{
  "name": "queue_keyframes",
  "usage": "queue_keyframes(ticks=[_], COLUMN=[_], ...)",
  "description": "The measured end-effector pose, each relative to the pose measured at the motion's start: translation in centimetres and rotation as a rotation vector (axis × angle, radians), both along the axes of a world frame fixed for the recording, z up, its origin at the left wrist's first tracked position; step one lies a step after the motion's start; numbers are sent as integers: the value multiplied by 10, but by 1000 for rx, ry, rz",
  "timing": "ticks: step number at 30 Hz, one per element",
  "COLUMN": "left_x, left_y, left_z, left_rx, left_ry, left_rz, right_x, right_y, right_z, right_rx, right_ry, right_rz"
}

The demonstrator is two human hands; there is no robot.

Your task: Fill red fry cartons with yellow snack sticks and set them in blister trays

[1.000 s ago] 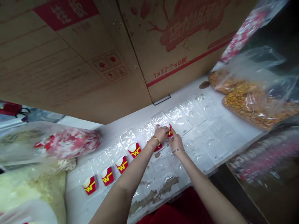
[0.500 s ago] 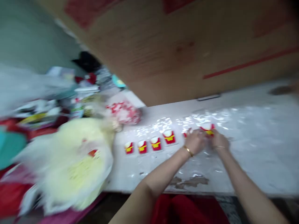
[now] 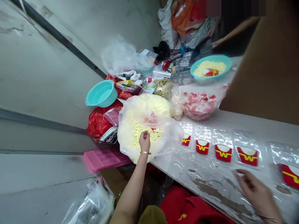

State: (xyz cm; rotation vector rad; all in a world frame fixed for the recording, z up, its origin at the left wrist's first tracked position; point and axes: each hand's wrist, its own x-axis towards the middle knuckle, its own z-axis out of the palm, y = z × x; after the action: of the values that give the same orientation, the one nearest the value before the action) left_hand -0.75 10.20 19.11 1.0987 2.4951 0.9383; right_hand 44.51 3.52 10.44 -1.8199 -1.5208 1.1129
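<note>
Left hand (image 3: pixel 144 140) bunched up at the yellow pieces (image 3: pixel 137 132), right hand (image 3: pixel 255 189) half curled, can't tell if either's pinching; brown box (image 3: pixel 268 71) half-hides someone's arm (image 3: pixel 237 31).

White table (image 3: pixel 273 130) bearing clear blisters (image 3: pixel 222 137).

A yellow W stands on the red packets (image 3: pixel 223 153) along the table (image 3: pixel 233 119); near its left end, a black-and-white package (image 3: pixel 109 135) reads, perhaps, "eishu".

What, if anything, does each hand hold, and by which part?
It cannot be told: the left hand is curled over yellow fry-shaped pieces; the right hand is blurred, with no held thing visible.
</note>
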Motion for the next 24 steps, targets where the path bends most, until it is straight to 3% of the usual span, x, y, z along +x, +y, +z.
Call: queue_keyframes(ticks=[2,4,8,13,17,19,22,24], left_x=[-54,-91,-122,-132,-147,-146,-129,-113], left_y=[18,38,67,78,47,20,-19,-30], left_z=[-8,-15,-28,-37,-27,-19,-7,-1], left_rx=[-44,-55,-89,-130,-121,-163,-260,-300], left_ry=[2,-2,-27,-132,-239,-296,-343,-365], left_rz=[31,15,-15,-74,-238,-423,-899,-1160], right_x=[-80,-150,-245,-301,-320,-332,-356,-369], right_y=[-8,-8,15,48,53,51,49,52], right_z=[19,38,76,96,89,86,79,69], right_rx=[-47,-5,113,202,252,378,570,569], right_ry=[114,162,153,76,-63,-169,-301,-322], right_rz=[240,417,634,727,801,801,816,855])
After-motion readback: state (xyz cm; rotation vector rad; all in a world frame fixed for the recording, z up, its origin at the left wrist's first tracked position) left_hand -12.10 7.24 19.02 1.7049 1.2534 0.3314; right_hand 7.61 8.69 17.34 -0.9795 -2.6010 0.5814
